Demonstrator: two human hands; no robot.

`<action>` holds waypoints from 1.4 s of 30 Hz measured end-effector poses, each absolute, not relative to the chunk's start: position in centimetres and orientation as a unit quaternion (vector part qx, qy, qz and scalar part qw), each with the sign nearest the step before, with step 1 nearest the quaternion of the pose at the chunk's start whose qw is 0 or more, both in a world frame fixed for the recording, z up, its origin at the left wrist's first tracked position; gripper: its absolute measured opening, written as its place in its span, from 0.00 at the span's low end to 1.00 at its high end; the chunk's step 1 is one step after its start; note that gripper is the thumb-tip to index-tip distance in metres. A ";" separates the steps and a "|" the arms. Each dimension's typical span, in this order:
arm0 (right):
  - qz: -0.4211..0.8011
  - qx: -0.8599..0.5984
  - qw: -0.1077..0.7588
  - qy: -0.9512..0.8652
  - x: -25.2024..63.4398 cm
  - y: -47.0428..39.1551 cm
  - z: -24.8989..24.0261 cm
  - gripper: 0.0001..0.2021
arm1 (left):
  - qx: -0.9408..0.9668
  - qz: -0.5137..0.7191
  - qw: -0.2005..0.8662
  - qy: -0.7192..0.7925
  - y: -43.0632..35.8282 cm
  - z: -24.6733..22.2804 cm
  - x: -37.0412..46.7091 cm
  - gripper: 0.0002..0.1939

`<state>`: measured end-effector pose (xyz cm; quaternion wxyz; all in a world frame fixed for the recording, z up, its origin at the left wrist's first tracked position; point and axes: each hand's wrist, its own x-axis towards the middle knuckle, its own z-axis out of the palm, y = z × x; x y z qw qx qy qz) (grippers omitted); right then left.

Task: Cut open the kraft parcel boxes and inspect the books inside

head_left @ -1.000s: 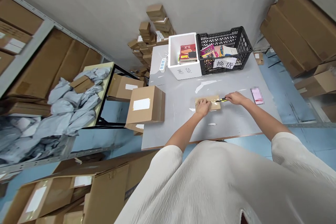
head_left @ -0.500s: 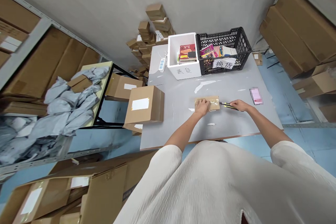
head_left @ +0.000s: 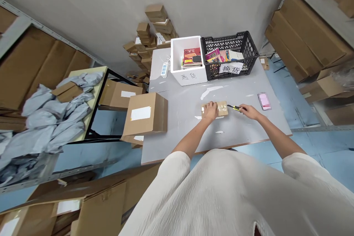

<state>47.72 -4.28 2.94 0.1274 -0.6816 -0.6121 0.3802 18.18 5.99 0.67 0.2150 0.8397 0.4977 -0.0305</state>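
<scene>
Head view: the small, flat brown cardboard box with shiny clear tape [head_left: 222, 108] lies on the light-grey worktop [head_left: 182, 118], in front of the person's torso. The left hand [head_left: 210, 110] is placed over the left part of the box, with its fingers bent across the top; whether this grip closes around the sides cannot be determined. The right hand [head_left: 249, 111] has a closed grip on the slim yellow-and-black utility knife [head_left: 236, 108]. The knife points left, with its dark tip at the right end of the box; contact between tip and cardboard cannot be confirmed. The knife does not lie across the taped top, so no cut along that face is in progress in this position. The right part of the top is exposed, and the left hand covers part of the remainder. A pink rectangular item with a pixelated area [head_left: 264, 101] lies beyond the right hand, apart from it. Towards the wall, the white rigid open bin [head_left: 190, 77] and the black plastic lattice crate [head_left: 250, 62] stand side by side; both contain books. At the left side of the worktop is the large brown cardboard carton with a white label [head_left: 141, 112].
</scene>
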 end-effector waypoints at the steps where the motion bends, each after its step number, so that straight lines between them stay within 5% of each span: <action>1: 0.352 -0.676 0.111 -0.638 47.5 -4.4 3.0 0.20 | 0.842 -0.027 0.211 0.496 6.1 0.6 18.4 0.21; 11: 0.223 -0.660 0.006 -0.718 46.3 -3.9 2.0 0.22 | 0.842 -0.034 0.184 0.507 6.5 -0.5 19.7 0.22; 30: 0.196 -0.743 0.100 -0.632 47.5 -3.2 -0.2 0.26 | 0.852 -0.002 0.194 0.486 5.7 -1.2 18.7 0.26; 36: 0.255 -0.700 0.178 -0.643 43.7 1.1 -1.2 0.21 | 0.859 0.021 0.200 0.470 3.5 -1.5 16.1 0.30; 42: 0.291 -0.641 0.138 -0.697 39.1 5.0 -1.1 0.16 | 0.845 -0.005 0.176 0.505 2.9 -0.7 13.1 0.24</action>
